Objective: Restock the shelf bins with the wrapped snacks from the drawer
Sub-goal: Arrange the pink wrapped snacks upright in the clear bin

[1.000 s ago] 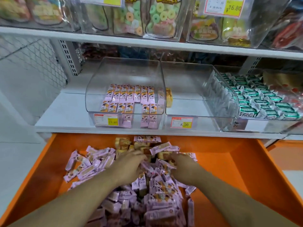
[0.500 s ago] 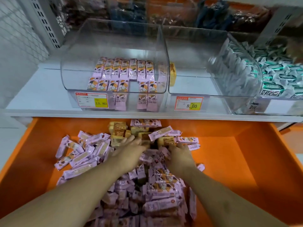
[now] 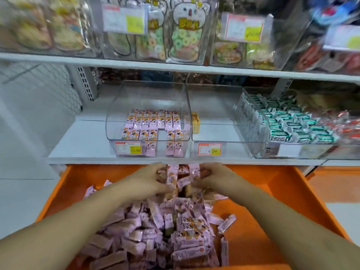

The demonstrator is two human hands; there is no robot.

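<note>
Pink wrapped snacks (image 3: 155,228), orange drawer (image 3: 272,201), clear bins (image 3: 148,98)
</note>
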